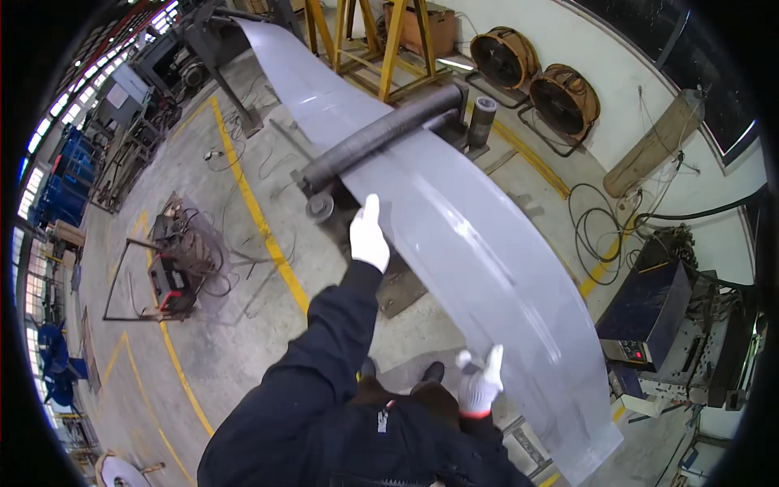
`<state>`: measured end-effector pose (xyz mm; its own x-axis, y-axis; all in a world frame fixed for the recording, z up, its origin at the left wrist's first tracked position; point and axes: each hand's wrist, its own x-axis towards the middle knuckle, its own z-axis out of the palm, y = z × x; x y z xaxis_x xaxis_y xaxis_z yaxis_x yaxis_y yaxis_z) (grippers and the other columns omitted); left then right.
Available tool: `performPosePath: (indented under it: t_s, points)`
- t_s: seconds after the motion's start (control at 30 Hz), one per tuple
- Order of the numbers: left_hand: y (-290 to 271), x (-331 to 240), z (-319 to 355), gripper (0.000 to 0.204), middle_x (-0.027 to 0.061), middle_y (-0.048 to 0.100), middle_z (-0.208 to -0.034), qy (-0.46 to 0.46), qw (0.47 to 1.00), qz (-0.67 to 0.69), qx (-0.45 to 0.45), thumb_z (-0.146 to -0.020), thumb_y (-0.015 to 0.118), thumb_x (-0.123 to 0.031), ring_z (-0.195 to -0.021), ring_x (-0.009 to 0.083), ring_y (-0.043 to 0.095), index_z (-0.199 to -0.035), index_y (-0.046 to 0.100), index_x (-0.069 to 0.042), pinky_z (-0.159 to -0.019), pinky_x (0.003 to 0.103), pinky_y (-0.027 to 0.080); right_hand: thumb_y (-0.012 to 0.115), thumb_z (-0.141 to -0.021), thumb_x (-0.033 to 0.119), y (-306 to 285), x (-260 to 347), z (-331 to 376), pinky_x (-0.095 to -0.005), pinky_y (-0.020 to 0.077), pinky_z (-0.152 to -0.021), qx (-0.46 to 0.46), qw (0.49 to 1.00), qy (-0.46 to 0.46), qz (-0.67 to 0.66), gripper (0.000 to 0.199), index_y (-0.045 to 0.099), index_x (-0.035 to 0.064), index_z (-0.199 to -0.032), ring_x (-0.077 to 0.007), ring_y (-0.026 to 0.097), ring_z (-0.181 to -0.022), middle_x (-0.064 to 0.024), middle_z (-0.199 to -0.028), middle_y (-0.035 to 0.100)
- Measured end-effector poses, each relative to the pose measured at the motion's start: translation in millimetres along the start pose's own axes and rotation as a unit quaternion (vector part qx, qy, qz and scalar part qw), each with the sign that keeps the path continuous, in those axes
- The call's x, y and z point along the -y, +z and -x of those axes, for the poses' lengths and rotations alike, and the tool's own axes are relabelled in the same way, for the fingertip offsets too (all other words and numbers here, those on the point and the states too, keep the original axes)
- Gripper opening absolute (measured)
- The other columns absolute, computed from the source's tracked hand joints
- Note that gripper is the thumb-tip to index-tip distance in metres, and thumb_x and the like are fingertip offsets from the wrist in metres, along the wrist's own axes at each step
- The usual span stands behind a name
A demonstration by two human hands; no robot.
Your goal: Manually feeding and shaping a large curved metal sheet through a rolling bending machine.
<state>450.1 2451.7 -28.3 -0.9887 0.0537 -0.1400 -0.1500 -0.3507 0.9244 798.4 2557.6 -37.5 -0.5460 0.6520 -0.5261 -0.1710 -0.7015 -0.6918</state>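
Note:
A long curved sheet of grey metal (479, 252) runs from the far upper left down to the lower right, passing through a dark rolling machine (381, 134). My left hand (369, 235), in a white glove, is stretched forward and grips the sheet's left edge just below the rollers. My right hand (480, 381), also gloved, holds the same edge lower down, close to my body. My dark sleeves rise from the lower edge.
A small welding machine with tangled cables (174, 276) stands on the concrete floor to the left, beside yellow floor lines (260, 219). A blue control cabinet (649, 312) is on the right. Two round fans (535, 77) and a yellow frame (389, 40) are behind the rollers.

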Motion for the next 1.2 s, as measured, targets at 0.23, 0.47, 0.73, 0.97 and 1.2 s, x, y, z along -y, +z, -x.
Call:
performPosePath:
  t_s: [0.23, 0.47, 0.73, 0.97, 1.2]
  points:
    - [42, 10, 9, 0.031, 0.0101, 0.069, -0.124, 0.003, 0.993, 0.077, -0.090, -0.103, 0.070, -0.010, -0.108, 0.0196, 0.065, -0.129, 0.061, 0.004, -0.096, 0.034, 0.052, 0.058, -0.109, 0.044, 17, 9, 7, -0.0372, 0.0571, -0.060, -0.080, 0.996, -0.029, -0.026, 0.047, 0.059, 0.0043, -0.134, -0.0262, 0.068, -0.072, -0.0151, -0.111, 0.073]
    - [94, 29, -12, 0.031, 0.0123, 0.068, -0.124, 0.011, 0.988, 0.100, -0.121, -0.101, 0.069, -0.010, -0.107, 0.0205, 0.064, -0.125, 0.059, 0.008, -0.098, 0.034, 0.051, 0.059, -0.109, 0.041, 20, 46, -51, -0.0361, 0.0550, -0.060, -0.123, 0.988, -0.085, -0.041, 0.041, 0.061, 0.0053, -0.128, -0.0238, 0.066, -0.078, -0.0114, -0.110, 0.073]
    - [135, 59, -39, 0.049, 0.0230, 0.070, -0.127, 0.029, 0.999, -0.037, -0.016, -0.102, 0.067, -0.024, -0.117, 0.0307, 0.066, -0.131, 0.058, 0.014, -0.104, 0.040, 0.049, 0.064, -0.109, 0.039, -46, 76, -129, -0.0350, 0.0558, -0.062, -0.012, 0.996, -0.017, -0.089, 0.031, 0.066, 0.0103, -0.120, -0.0205, 0.068, -0.078, -0.0096, -0.099, 0.073]
    - [50, 14, 24, 0.053, 0.0144, 0.077, -0.106, -0.197, 0.949, -0.151, 0.193, -0.101, 0.071, -0.045, -0.081, 0.0208, 0.074, -0.120, 0.065, 0.004, -0.077, 0.036, 0.059, 0.064, -0.109, 0.034, -67, 32, -135, -0.0326, 0.0588, -0.077, -0.008, 0.997, -0.078, -0.003, 0.047, 0.052, 0.0101, -0.148, -0.0188, 0.063, -0.090, -0.0140, -0.109, 0.066]
    - [-135, -41, 48, 0.053, 0.0167, 0.077, -0.105, 0.041, 0.896, -0.440, -0.038, -0.090, 0.084, -0.035, -0.095, 0.0241, 0.075, -0.122, 0.065, 0.003, -0.087, 0.038, 0.059, 0.066, -0.106, 0.044, -62, 60, -118, -0.0303, 0.0561, -0.071, 0.000, 0.994, 0.063, -0.088, 0.040, 0.066, 0.0072, -0.122, -0.0190, 0.065, -0.082, -0.0098, -0.100, 0.071]
